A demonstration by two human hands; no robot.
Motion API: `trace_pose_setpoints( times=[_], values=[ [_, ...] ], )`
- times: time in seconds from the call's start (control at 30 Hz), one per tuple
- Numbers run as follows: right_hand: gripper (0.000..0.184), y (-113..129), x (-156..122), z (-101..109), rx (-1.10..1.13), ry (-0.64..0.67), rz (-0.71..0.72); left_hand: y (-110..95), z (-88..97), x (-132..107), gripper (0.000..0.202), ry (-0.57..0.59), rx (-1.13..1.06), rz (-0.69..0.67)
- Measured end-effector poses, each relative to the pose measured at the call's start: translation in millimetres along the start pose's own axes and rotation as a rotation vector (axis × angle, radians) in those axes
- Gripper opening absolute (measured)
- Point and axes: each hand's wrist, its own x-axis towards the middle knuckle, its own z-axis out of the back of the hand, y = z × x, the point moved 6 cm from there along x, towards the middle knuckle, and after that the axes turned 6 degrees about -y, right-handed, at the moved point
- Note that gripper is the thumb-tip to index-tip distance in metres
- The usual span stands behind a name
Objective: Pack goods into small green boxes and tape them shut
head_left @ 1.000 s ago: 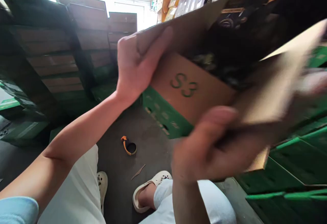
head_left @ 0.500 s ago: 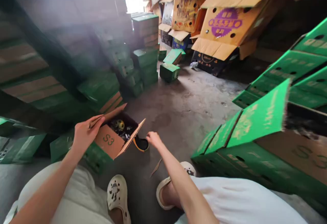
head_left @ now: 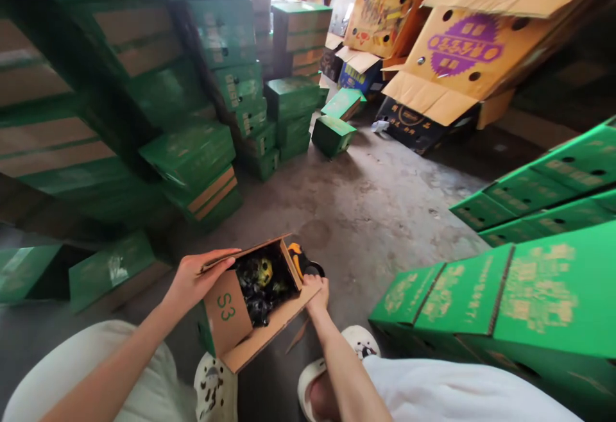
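Observation:
A small open cardboard box, brown inside, green outside and marked S3, is tilted between my hands over the floor. Dark glossy wrapping and a yellowish round item lie inside it. My left hand pinches the raised flap at the box's left side. At the far right corner, my right hand has its fingers curled over the edge of another flap. Just behind those fingers lies an orange-and-black object, partly hidden by the box; its kind is unclear.
Stacked green boxes rise on the left, and a row of green cartons runs along the right. Large open yellow cartons stand at the back right. Two small green boxes sit on the concrete floor ahead.
The box has shifted right and turned, showing more of its inside. My right hand has gone from beside the box to its right flap. The view has swung somewhat left.

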Motion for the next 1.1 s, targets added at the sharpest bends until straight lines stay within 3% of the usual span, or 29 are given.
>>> trace_pose_setpoints(
  times=[0.1, 0.17, 0.33, 0.43, 0.53, 0.6, 0.63, 0.7, 0.77, 0.83, 0.9, 1.0, 1.1],
  values=[
    [0.019, -41.4, -18.8, 27.6, -0.15, -0.123, -0.115, -6.3, -30.8, -6.8, 0.036, 0.126, -0.113, -0.062],
    [0.02, -56.6, -34.7, 41.4, -0.193, -0.21, -0.171, -5.9, -55.0, -13.3, 0.034, 0.209, -0.171, -0.084],
    [0.033, -59.9, -46.8, 80.5, -0.113, -0.412, -0.257, 28.2, -104.3, -20.8, 0.032, 0.395, -0.077, -0.143],
    [0.046, -43.6, -38.7, 108.8, -0.026, -0.45, -0.202, 58.8, -107.4, -14.2, 0.026, 0.393, 0.222, -0.129],
    [0.059, -6.0, -37.4, 129.1, 0.141, -0.5, -0.079, 59.3, -92.8, -7.9, 0.032, 0.179, 0.462, -0.11],
    [0.061, 35.0, -42.2, 126.0, 0.317, -0.422, 0.1, 39.5, -92.4, -12.6, 0.033, 0.058, 0.499, -0.187],
    [0.058, 59.7, -47.5, 118.5, 0.332, -0.335, 0.224, 29.7, -99.4, -18.2, 0.031, 0.076, 0.498, -0.237],
    [0.045, 106.5, -65.8, 92.3, 0.155, -0.122, 0.47, 19.5, -124.7, -35.4, 0.028, 0.269, 0.526, -0.32],
    [0.033, 134.6, -88.0, 62.5, -0.117, 0.022, 0.613, 22.9, -150.6, -58.3, 0.024, 0.518, 0.625, -0.415],
    [0.038, 144.2, -105.5, 42.5, -0.271, 0.06, 0.639, 34.2, -164.1, -77.5, 0.018, 0.653, 0.729, -0.509],
    [0.047, 143.2, -115.6, 33.8, -0.358, 0.046, 0.622, 45.8, -166.5, -88.4, 0.016, 0.691, 0.774, -0.566],
    [0.041, 134.7, -116.4, 35.5, -0.49, 0.042, 0.627, 57.4, -161.5, -92.7, 0.014, 0.691, 0.814, -0.581],
    [0.029, 127.1, -104.0, 48.8, -0.592, 0.051, 0.652, 59.5, -156.0, -88.3, 0.018, 0.611, 0.84, -0.575]
  ],
)
